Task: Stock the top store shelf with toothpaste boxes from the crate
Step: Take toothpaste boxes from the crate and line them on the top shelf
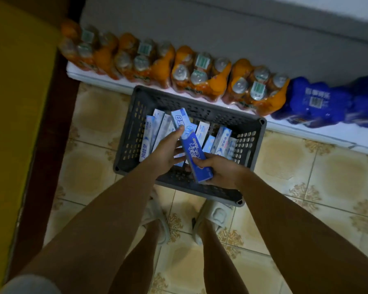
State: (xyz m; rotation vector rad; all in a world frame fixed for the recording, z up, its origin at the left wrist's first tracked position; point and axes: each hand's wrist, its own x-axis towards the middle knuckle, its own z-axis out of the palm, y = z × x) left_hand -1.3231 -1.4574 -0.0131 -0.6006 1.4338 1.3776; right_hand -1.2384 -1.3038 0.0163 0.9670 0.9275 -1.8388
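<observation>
Over the grey crate [128, 132] on the tiled floor, the left hand [165, 149] reaches in with fingers fairly straight, fingertips touching the upper part of a blue toothpaste box [190, 145]; I judge it steadies the box and does not grip it. The right hand [218, 171] curls round the box's lower end and carries it. With only one end held, the long box could tip and drop back among the loose boxes [155, 132] leaning in the crate. Just beyond, the orange bottle packs [200, 71] crowd the low ledge; a hasty lift might knock them.
</observation>
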